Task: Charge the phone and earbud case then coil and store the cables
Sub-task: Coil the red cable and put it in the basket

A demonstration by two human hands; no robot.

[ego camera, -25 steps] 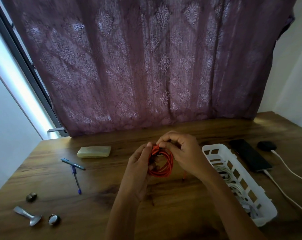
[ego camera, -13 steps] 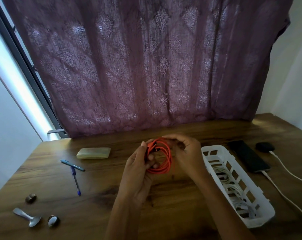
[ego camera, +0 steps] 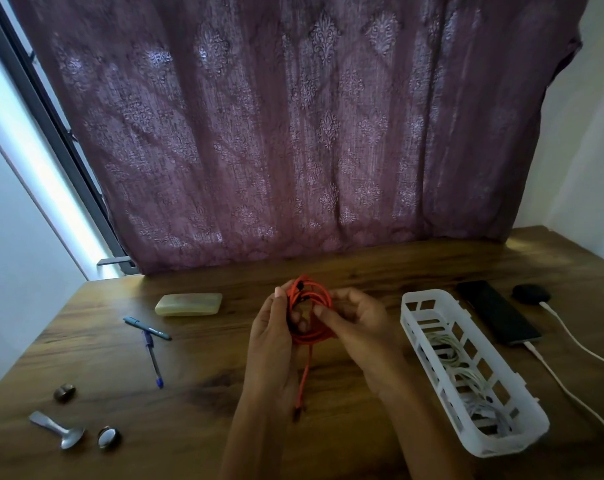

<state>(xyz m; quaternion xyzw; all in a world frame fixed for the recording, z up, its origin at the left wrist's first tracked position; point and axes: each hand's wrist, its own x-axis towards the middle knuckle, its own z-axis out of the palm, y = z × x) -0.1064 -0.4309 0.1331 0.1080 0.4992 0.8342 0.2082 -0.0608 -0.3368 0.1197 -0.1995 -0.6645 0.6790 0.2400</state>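
Coiling step, centre frame: left grip [ego camera: 271,336] and right grip [ego camera: 357,323] both clasp the orange cable [ego camera: 319,293], its end dangling. Next, probably wind that end in before storing.

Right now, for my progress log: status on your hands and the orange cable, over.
Left-hand grip and right-hand grip both holding orange cable coil. One tail hangs loose. White basket to the right, nothing between.

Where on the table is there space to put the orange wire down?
Bare wood lies between the pens and the left hand, and between the curtain and the orange wire. The right side is crowded: white basket, phone, earbud case and white cables sit close together.
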